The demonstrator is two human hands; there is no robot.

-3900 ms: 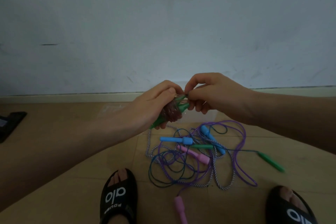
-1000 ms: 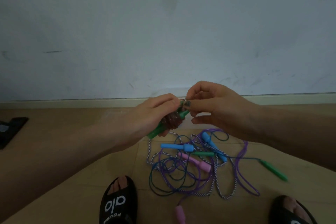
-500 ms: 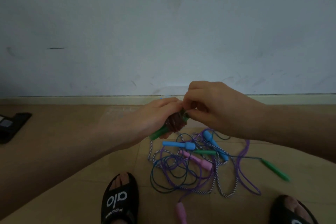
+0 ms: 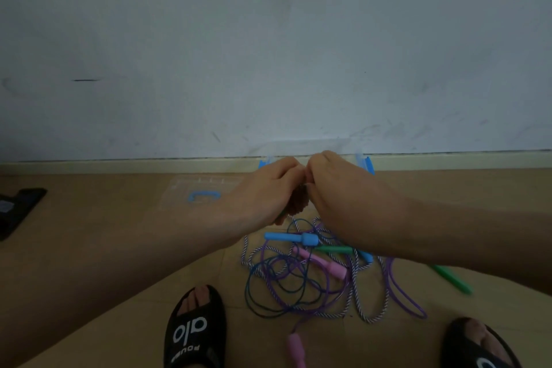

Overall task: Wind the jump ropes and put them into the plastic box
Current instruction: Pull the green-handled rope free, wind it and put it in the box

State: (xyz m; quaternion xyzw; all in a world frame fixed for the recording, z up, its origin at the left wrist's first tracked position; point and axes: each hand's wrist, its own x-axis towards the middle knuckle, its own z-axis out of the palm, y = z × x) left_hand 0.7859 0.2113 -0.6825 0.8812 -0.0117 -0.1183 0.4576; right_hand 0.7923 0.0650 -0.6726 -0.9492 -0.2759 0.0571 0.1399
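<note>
A wound jump rope (image 4: 299,202), a dark reddish bundle with green handles, is held between both hands above the floor (image 4: 119,248) near the wall. The left hand (image 4: 265,188) has its fingers curled round the bundle; the right hand (image 4: 337,188) pinches its top. Below lies a tangle of loose ropes (image 4: 313,275) with blue, pink and green handles. The clear plastic box (image 4: 366,163) stands behind the hands, its lid (image 4: 203,193) flat to the left.

Loose ropes (image 4: 313,278) lie on the floor (image 4: 119,212) between two sandals (image 4: 194,334), the box (image 4: 366,163) behind them by the wall (image 4: 268,39).
</note>
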